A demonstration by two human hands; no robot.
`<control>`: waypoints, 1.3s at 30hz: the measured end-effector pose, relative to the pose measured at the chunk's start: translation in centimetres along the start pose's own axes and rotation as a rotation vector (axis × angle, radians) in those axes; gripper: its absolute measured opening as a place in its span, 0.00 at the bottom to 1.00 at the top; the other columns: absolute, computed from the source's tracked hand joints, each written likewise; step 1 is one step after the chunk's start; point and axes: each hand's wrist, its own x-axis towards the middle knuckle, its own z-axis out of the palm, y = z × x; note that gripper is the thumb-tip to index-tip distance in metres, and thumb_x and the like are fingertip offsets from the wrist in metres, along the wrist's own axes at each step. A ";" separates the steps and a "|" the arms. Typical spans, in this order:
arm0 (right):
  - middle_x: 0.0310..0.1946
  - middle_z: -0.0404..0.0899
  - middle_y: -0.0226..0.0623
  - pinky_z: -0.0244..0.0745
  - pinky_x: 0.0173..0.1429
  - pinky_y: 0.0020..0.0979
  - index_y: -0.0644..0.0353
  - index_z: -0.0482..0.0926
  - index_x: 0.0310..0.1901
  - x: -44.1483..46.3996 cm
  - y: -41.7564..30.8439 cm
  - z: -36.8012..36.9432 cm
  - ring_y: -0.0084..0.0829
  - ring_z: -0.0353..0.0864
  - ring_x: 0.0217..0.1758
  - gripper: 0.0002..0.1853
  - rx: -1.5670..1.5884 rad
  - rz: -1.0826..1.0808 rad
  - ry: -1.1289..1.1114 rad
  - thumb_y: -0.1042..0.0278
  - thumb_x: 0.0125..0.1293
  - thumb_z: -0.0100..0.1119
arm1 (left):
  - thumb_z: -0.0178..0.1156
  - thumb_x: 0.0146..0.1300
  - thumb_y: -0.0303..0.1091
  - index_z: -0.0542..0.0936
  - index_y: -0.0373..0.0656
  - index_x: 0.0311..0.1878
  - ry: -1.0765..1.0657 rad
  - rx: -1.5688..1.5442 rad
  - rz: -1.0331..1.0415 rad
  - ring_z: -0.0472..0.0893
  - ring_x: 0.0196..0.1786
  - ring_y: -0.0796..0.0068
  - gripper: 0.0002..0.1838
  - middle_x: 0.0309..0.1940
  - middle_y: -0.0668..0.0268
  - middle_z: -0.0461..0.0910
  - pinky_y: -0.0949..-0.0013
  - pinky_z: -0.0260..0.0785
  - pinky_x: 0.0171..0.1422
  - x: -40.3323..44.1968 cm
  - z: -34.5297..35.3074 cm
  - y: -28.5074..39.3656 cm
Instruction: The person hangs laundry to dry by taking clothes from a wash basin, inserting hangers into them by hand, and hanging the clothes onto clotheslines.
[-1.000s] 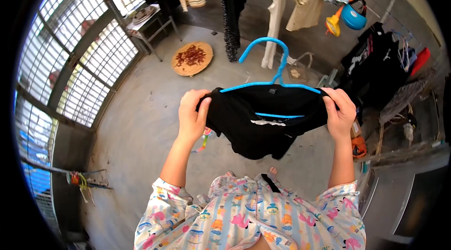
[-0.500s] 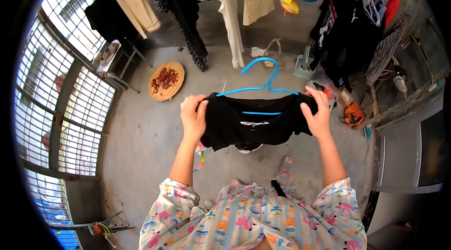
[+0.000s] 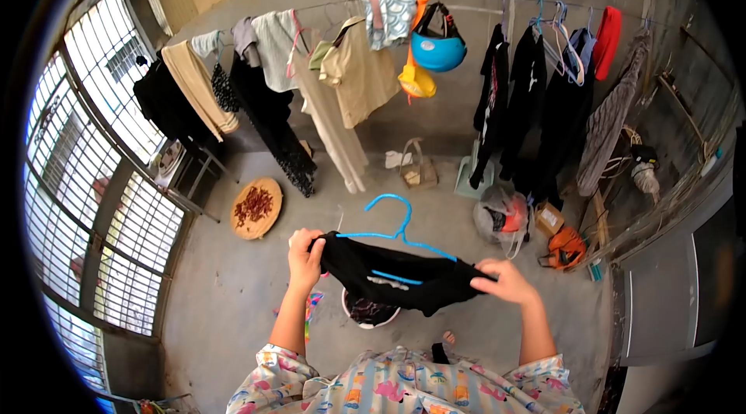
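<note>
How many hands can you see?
2: the bare left hand holds the left end of the black cloth shirt on the blue plastic hanger, and the bare right hand holds its right end.

No lettering on anything here is readable.

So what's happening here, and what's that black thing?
Someone is holding up a small black cloth top with a bright blue hanger inside it. The left hand grips one shoulder and the right hand grips the other. On the floor beneath is a round white tub with dark cloth in it. The top isn't on the line; other clothes, like a beige shirt, hang by the grey wall.
</note>
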 end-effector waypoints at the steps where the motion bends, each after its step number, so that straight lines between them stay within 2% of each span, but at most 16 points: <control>1: 0.30 0.78 0.36 0.70 0.39 0.30 0.68 0.80 0.32 0.1 -0.1 -1.0 0.27 0.74 0.34 0.16 0.065 0.015 -0.091 0.61 0.65 0.65 | 0.62 0.59 0.28 0.80 0.43 0.37 0.002 -0.008 0.029 0.73 0.39 0.59 0.03 0.29 0.63 0.75 0.61 0.63 0.51 0.9 1.4 0.8; 2: 0.30 0.76 0.32 0.68 0.38 0.29 0.69 0.79 0.32 0.4 -0.3 -1.8 0.24 0.72 0.33 0.15 0.135 0.001 -0.132 0.61 0.68 0.62 | 0.62 0.59 0.28 0.80 0.43 0.36 0.002 -0.016 0.056 0.73 0.39 0.59 0.03 0.29 0.63 0.75 0.61 0.63 0.51 1.7 2.8 1.6; 4: 0.29 0.74 0.29 0.67 0.37 0.28 0.69 0.79 0.32 1.1 0.5 -2.7 0.22 0.70 0.32 0.16 0.376 0.166 -0.084 0.61 0.70 0.59 | 0.64 0.58 0.28 0.81 0.42 0.41 -0.036 0.005 -0.003 0.74 0.46 0.58 0.08 0.38 0.60 0.77 0.59 0.64 0.57 3.1 5.2 1.9; 6: 0.29 0.71 0.26 0.65 0.37 0.27 0.70 0.76 0.31 2.2 2.4 -3.9 0.20 0.67 0.32 0.17 0.376 0.089 -0.001 0.61 0.71 0.58 | 0.64 0.58 0.28 0.82 0.42 0.46 0.025 0.022 -0.012 0.74 0.52 0.56 0.11 0.45 0.58 0.77 0.58 0.65 0.61 4.6 7.9 2.3; 7: 0.29 0.71 0.26 0.65 0.37 0.27 0.70 0.76 0.31 2.7 3.1 -4.3 0.20 0.67 0.32 0.18 0.377 0.093 0.043 0.61 0.71 0.58 | 0.65 0.58 0.28 0.80 0.43 0.54 0.002 0.091 -0.042 0.72 0.58 0.53 0.19 0.53 0.54 0.75 0.57 0.64 0.65 5.1 8.9 1.8; 11: 0.27 0.69 0.28 0.64 0.37 0.28 0.69 0.74 0.28 6.1 4.9 -5.9 0.21 0.65 0.31 0.19 0.296 0.105 0.225 0.61 0.70 0.59 | 0.65 0.57 0.28 0.76 0.41 0.59 -0.042 0.003 -0.118 0.74 0.58 0.53 0.24 0.52 0.53 0.76 0.58 0.66 0.64 6.9 12.5 1.1; 14: 0.25 0.66 0.29 0.63 0.35 0.27 0.68 0.71 0.25 8.8 4.2 -7.5 0.20 0.64 0.29 0.20 0.138 0.086 0.361 0.61 0.70 0.59 | 0.65 0.58 0.27 0.76 0.41 0.58 -0.075 -0.099 -0.145 0.76 0.56 0.55 0.23 0.50 0.53 0.78 0.59 0.67 0.63 7.7 15.4 -1.5; 18: 0.26 0.71 0.28 0.65 0.36 0.26 0.69 0.75 0.26 11.9 5.1 -10.2 0.18 0.67 0.31 0.18 0.077 0.172 0.522 0.63 0.70 0.60 | 0.63 0.59 0.26 0.78 0.39 0.56 -0.122 -0.244 -0.260 0.80 0.52 0.59 0.19 0.47 0.54 0.80 0.61 0.70 0.60 9.3 18.9 -4.6; 22: 0.28 0.73 0.25 0.65 0.37 0.24 0.70 0.76 0.27 16.0 3.9 -12.0 0.16 0.67 0.32 0.17 0.273 0.169 0.722 0.65 0.70 0.59 | 0.63 0.60 0.25 0.79 0.38 0.53 -0.163 -0.356 -0.298 0.82 0.47 0.62 0.17 0.43 0.56 0.82 0.63 0.72 0.55 11.3 21.8 -5.5; 26: 0.25 0.70 0.17 0.63 0.35 0.21 0.63 0.77 0.27 20.6 3.9 -14.4 0.12 0.64 0.30 0.16 0.343 0.169 0.865 0.62 0.71 0.59 | 0.62 0.63 0.27 0.79 0.38 0.53 -0.251 -0.472 -0.351 0.83 0.47 0.63 0.15 0.43 0.56 0.83 0.62 0.74 0.54 13.1 23.9 -5.2; 28: 0.22 0.65 0.14 0.56 0.29 0.22 0.58 0.72 0.24 22.5 6.6 -16.8 0.11 0.58 0.27 0.18 0.257 0.155 0.897 0.60 0.71 0.60 | 0.62 0.63 0.28 0.79 0.39 0.54 -0.263 -0.453 -0.318 0.83 0.47 0.63 0.15 0.43 0.56 0.83 0.62 0.75 0.55 14.3 24.6 -5.3; 30: 0.20 0.61 0.14 0.52 0.27 0.23 0.57 0.67 0.20 25.4 3.7 -17.7 0.12 0.55 0.25 0.21 0.296 0.157 0.941 0.60 0.70 0.61 | 0.62 0.64 0.27 0.79 0.38 0.54 -0.265 -0.425 -0.300 0.83 0.47 0.63 0.16 0.42 0.56 0.84 0.63 0.74 0.55 14.9 25.1 -5.1; 32: 0.18 0.58 0.15 0.50 0.25 0.26 0.56 0.63 0.18 27.6 7.0 -20.5 0.13 0.52 0.23 0.24 0.193 0.118 0.913 0.61 0.69 0.62 | 0.62 0.64 0.27 0.79 0.38 0.54 -0.268 -0.425 -0.309 0.83 0.47 0.63 0.16 0.42 0.56 0.84 0.63 0.74 0.56 16.0 24.9 -3.5; 33: 0.17 0.55 0.16 0.48 0.24 0.27 0.55 0.60 0.16 29.4 7.4 -21.1 0.14 0.51 0.22 0.26 0.291 0.080 0.935 0.62 0.68 0.63 | 0.61 0.64 0.27 0.79 0.38 0.54 -0.259 -0.423 -0.303 0.83 0.47 0.63 0.16 0.42 0.56 0.84 0.63 0.74 0.56 17.1 24.8 -2.6; 37: 0.15 0.53 0.17 0.46 0.22 0.29 0.55 0.58 0.15 33.0 5.5 -25.3 0.14 0.49 0.20 0.27 0.150 0.117 0.968 0.62 0.67 0.63 | 0.61 0.65 0.29 0.78 0.40 0.56 -0.262 -0.378 -0.278 0.84 0.46 0.69 0.16 0.42 0.61 0.85 0.68 0.74 0.46 19.1 25.5 -0.6; 39: 0.15 0.54 0.18 0.47 0.22 0.29 0.56 0.59 0.15 34.8 5.3 -27.7 0.14 0.50 0.20 0.27 0.162 0.072 0.974 0.62 0.67 0.63 | 0.61 0.65 0.28 0.78 0.40 0.56 -0.256 -0.386 -0.251 0.84 0.46 0.69 0.16 0.42 0.61 0.85 0.68 0.74 0.47 20.4 26.3 0.6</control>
